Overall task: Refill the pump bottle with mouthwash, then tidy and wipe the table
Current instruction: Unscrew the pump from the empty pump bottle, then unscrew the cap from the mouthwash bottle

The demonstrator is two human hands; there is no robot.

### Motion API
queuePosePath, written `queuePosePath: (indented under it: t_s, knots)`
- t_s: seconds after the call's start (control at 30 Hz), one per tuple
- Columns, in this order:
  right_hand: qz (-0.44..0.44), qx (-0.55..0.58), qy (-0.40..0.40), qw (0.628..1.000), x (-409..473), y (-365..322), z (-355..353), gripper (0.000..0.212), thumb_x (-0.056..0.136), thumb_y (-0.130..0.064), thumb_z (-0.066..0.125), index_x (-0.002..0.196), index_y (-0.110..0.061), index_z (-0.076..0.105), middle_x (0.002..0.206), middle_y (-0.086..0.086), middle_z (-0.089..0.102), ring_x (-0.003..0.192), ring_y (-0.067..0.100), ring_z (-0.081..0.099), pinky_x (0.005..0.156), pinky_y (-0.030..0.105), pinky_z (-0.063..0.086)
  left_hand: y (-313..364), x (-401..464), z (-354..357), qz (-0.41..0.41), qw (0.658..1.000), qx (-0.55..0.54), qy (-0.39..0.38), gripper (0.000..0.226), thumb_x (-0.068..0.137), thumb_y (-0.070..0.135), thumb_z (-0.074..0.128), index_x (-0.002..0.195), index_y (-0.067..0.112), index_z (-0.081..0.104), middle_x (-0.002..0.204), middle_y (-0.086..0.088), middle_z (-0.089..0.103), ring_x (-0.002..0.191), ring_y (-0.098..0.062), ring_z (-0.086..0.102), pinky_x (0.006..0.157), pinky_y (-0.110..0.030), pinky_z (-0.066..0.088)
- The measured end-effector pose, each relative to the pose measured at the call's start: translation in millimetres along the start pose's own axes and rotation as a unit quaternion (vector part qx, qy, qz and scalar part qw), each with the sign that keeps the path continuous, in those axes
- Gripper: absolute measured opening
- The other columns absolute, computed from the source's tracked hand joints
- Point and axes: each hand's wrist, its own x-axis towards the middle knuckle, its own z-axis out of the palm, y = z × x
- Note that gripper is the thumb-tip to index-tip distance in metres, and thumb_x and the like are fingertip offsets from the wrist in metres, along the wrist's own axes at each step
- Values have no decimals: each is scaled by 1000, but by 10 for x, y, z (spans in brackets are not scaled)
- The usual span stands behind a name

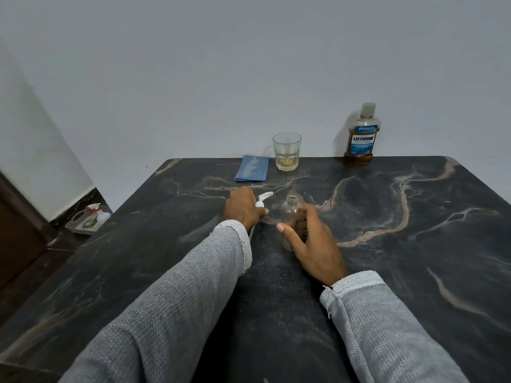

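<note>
Glass (pixel 286 151), cloth (pixel 252 168) and mouthwash bottle (pixel 362 134) line the counter's (pixel 414 272) far edge; its right side lies open.

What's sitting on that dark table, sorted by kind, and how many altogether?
Bottles: 2, the mouthwash bottle and the empty clear bottle
Drinking glass: 1
Blue cloth: 1
White pump top, held in the left hand: 1
Total: 5

mouthwash bottle (pixel 361 134) blue label reading "LISTERINE", "COOL MINT" beneath, smaller print unreadable
</note>
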Motion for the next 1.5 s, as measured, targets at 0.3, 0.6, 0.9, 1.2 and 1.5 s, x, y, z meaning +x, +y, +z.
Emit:
queuePosePath:
  t_s: [0.3, 0.6, 0.9, 1.2, 1.5]
  knots:
    - [1, 17, 4, 1000, 12, 12, 8, 39, 87, -50, 62, 117, -36, 41, 101, -16, 64, 93, -5, 60, 77, 8, 45, -16, -21, 73, -9, 1000, -3, 26, 35, 73, 36, 82, 92, 11, 66, 102, -11, 70, 98, -29, 65, 77, -34, 48]
    - [16, 22, 5, 1000, 0, 15, -3, 43, 83, -52, 67, 115, -36, 42, 99, -17, 64, 91, -8, 60, 74, 7, 47, -42, -101, 52, -15, 999, -25, 16, 49, 72, 40, 82, 104, 12, 59, 114, -12, 63, 104, -30, 60, 80, -36, 47]
    - [15, 16, 7, 1000, -14, -12, -16, 48, 80, -52, 70, 114, -39, 40, 104, -23, 58, 97, -10, 57, 77, 5, 45, -61, -213, 43, -4, 1000, -24, 6, 49, 75, 39, 80, 110, 13, 58, 116, -9, 64, 108, -29, 59, 87, -37, 49]
    - [32, 98, 67, 992, -61, -75, -125, 52, 88, -67, 43, 121, -28, 48, 115, -9, 60, 105, 1, 59, 83, 14, 48, -19, -193, -99, 95, 995, -21, 19, 41, 86, 43, 67, 117, 19, 58, 114, -2, 64, 103, -21, 61, 90, -44, 52]
    - [93, -53, 128, 986, 437, 345, -669, 29, 93, -42, 56, 114, -23, 53, 108, -7, 61, 98, 6, 59, 89, 32, 52, 311, 230, -114, 260, 965, -42, 2, 48, 87, 35, 68, 128, 16, 53, 129, -3, 59, 118, -20, 56, 100, -39, 46]
